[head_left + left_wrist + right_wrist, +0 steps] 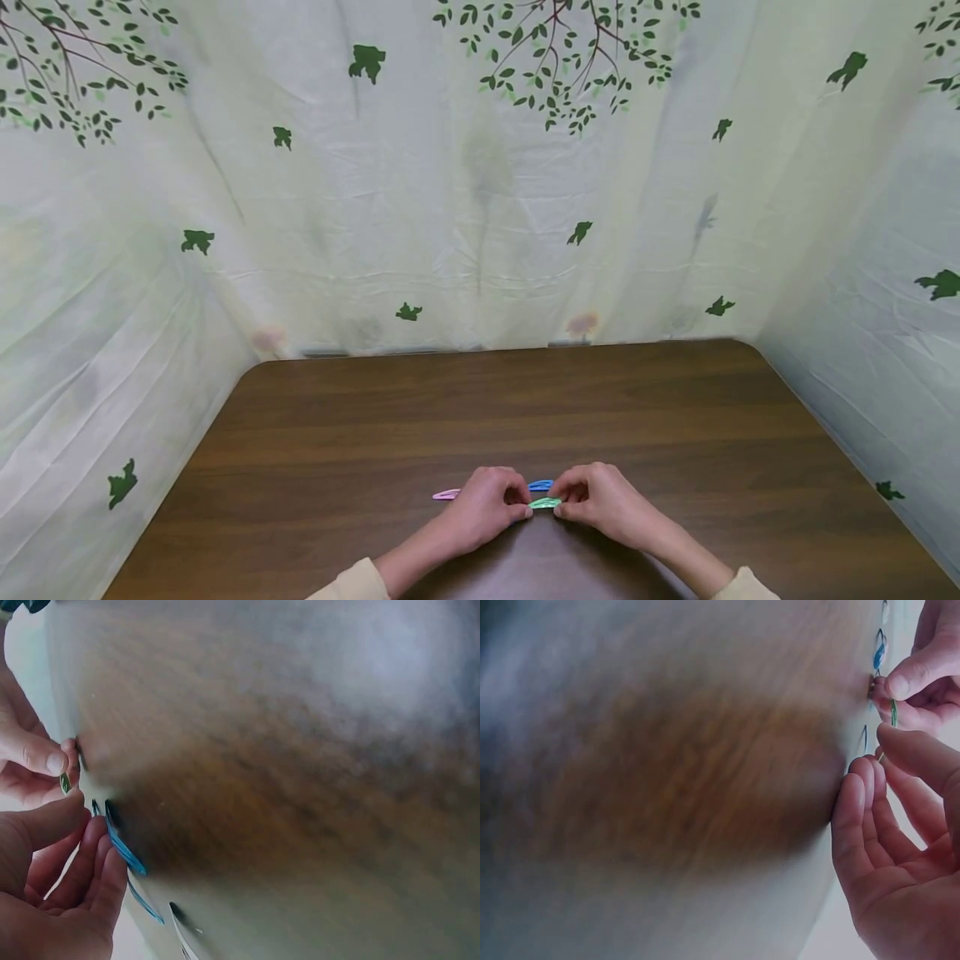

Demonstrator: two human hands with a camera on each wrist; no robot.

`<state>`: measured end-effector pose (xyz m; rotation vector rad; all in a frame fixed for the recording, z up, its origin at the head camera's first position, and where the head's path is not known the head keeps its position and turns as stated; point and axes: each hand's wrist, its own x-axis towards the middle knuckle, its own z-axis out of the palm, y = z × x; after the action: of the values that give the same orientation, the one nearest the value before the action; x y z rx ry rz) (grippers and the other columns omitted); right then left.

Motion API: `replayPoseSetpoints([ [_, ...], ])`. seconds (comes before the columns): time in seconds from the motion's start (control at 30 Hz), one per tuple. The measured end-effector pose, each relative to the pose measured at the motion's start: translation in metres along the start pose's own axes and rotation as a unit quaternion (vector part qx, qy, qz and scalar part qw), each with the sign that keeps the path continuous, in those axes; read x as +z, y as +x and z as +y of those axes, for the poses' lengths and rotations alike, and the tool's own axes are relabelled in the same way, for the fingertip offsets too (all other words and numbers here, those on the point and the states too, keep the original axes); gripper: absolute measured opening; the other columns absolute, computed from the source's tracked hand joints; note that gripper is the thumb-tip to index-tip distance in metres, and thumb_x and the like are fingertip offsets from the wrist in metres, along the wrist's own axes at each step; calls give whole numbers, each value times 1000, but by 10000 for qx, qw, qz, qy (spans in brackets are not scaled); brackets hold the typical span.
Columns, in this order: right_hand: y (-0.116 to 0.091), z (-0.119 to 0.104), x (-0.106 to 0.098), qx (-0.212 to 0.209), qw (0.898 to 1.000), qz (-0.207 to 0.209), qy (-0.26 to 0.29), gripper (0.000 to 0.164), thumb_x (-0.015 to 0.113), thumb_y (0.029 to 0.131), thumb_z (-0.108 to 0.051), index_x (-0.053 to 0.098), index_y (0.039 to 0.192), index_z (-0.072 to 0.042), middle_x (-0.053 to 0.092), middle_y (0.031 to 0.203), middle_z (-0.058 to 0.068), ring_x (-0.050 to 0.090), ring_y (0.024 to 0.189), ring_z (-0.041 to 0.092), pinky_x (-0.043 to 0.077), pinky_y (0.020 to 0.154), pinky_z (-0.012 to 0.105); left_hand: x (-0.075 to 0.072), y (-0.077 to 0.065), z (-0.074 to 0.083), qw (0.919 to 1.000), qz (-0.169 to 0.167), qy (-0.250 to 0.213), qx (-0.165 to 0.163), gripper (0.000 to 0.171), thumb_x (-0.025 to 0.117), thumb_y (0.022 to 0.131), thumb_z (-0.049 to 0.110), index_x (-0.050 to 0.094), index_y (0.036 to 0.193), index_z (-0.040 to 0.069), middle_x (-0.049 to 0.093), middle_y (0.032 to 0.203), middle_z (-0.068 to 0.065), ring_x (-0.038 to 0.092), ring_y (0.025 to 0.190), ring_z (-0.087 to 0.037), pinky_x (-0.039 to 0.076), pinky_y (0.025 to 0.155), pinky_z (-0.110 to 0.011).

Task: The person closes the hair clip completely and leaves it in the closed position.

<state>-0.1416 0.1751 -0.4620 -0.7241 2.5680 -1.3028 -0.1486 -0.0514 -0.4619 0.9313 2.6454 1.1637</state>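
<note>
A green snap hair clip [544, 503] spans the gap between both hands, held a little above the table. My left hand [491, 506] pinches one end between thumb and fingertips. At the other end, my right hand [606, 506] pinches it the same way. Just beyond the fingers, a blue hair clip [540, 485] lies on the table, partly covered by the hands in the head view. To the left of my left hand shows the tip of a pink hair clip [446, 494], its other part hidden. The left wrist view shows blue clips [127, 851] close by the left fingertips.
The brown wooden table [495, 408] extends to both sides and behind the hands. A white curtain [480, 208] printed with green leaves and branches hangs around its back and sides. Light-coloured sleeves [360, 581] cover the forearms.
</note>
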Motion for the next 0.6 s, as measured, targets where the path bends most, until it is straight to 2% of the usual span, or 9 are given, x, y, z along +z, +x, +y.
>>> replayPoseSetpoints([
  [0.27,1,2,0,90,9999,-73,24,13,79,80,-6,73,89,-14,63,77,-11,60,68,5,51,60,23,4,0,2,9998,109,155,28,14,82,77,7,71,74,16,54,73,16,50,68,3,43,63,-16],
  [0.47,2,3,0,69,9999,-89,-46,15,79,78,-4,74,87,-15,62,77,-11,59,67,5,51,59,23,7,-1,3,9989,232,378,154,13,82,74,5,72,72,13,55,74,13,51,69,1,43,63,-17],
  [0.6,1,3,1,74,9998,-81,-142,16,80,77,-4,74,86,-17,62,76,-11,59,66,4,50,59,24,9,-1,5,9984,210,525,69,13,83,74,5,73,73,13,55,74,13,51,71,-1,42,63,-17],
])
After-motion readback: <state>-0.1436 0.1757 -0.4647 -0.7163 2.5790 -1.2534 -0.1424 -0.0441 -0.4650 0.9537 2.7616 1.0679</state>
